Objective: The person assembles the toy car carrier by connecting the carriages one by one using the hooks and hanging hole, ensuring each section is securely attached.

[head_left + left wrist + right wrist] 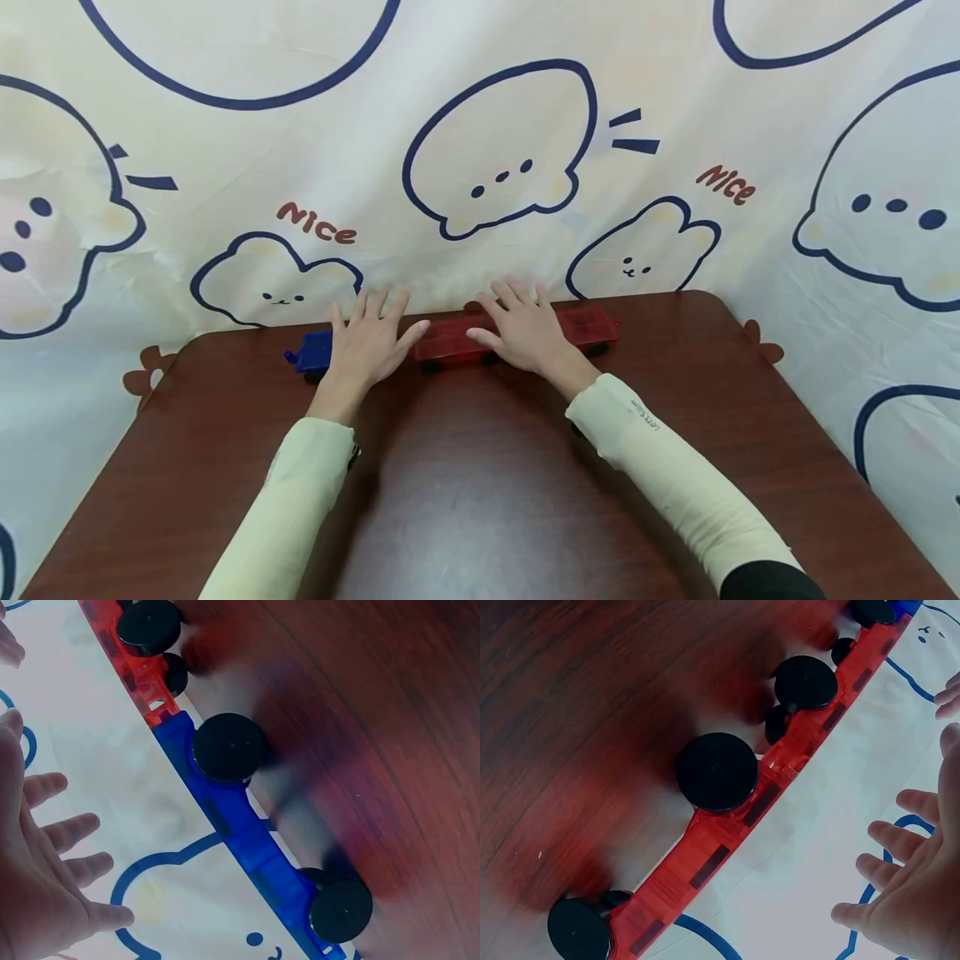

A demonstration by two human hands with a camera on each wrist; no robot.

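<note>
A blue toy wagon base (232, 817) with black wheels joins end to end with translucent red toy wagon bases (450, 340), making one row along the table's far edge. Over the blue base, my left hand (367, 342) has its fingers spread and covers much of it in the head view. The left wrist view shows that hand (45, 877) apart from the wagons, holding nothing. My right hand (525, 329) is likewise spread over the red bases. Bare space shows between its fingers and the red base (697, 859) in the right wrist view.
The dark brown wooden table (480, 500) has rounded far corners. Right behind it hangs a pale curtain (480, 258) printed with blue-outlined cartoon animals, and it wraps round both sides.
</note>
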